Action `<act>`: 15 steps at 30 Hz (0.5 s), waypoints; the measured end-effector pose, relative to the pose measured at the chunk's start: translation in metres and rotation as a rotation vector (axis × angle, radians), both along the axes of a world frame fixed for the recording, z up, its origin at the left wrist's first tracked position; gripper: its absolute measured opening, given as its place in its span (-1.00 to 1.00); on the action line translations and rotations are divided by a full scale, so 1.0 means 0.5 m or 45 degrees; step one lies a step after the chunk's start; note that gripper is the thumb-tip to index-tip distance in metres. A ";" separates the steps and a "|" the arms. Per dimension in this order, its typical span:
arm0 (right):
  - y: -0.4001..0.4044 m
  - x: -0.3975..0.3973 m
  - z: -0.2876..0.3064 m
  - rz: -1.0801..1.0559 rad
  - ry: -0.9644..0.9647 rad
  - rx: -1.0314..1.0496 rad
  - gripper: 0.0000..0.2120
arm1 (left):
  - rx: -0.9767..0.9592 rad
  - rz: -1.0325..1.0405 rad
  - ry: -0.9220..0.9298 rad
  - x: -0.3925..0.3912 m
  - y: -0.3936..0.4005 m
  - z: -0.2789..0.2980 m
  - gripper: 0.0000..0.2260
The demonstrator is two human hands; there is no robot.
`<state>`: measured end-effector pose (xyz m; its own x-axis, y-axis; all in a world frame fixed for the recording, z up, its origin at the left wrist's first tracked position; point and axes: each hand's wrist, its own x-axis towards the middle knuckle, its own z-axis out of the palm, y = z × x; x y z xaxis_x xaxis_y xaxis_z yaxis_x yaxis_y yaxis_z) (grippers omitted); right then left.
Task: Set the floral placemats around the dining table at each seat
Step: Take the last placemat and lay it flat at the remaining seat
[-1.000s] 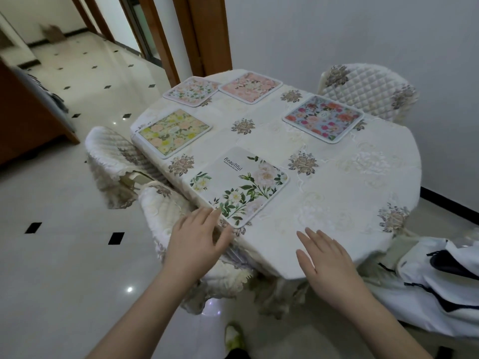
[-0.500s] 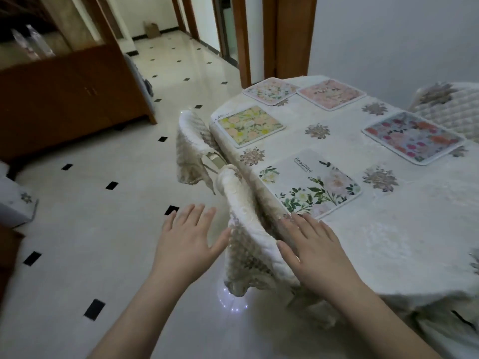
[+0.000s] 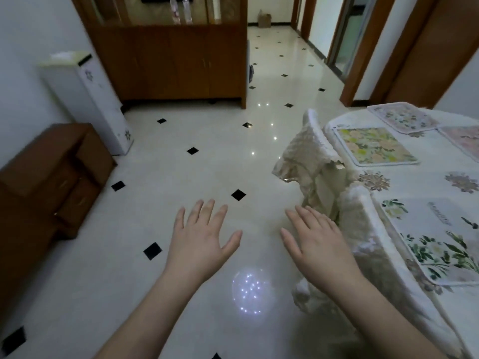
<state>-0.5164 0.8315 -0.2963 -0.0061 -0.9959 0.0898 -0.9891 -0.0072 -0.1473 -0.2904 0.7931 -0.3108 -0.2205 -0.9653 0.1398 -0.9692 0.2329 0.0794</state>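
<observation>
Hands, left and right, flat and empty above floor beside placemats on table.

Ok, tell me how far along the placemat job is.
Done: four placemats show on the table, among them the yellow placemat and green-leaf placemat. In hand: nothing; left hand and right hand are empty. Left: unclear; the table's far side is out of view.
</observation>
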 end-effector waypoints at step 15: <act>-0.133 0.110 -0.024 0.054 -0.047 -0.060 -0.34 | -0.076 0.041 0.138 0.126 -0.074 -0.047 -0.36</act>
<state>-0.4615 0.7647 -0.3085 0.0315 -0.9901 0.1371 -0.9817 -0.0565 -0.1820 -0.2274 0.7558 -0.3341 -0.1705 -0.9609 0.2183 -0.9627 0.2096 0.1709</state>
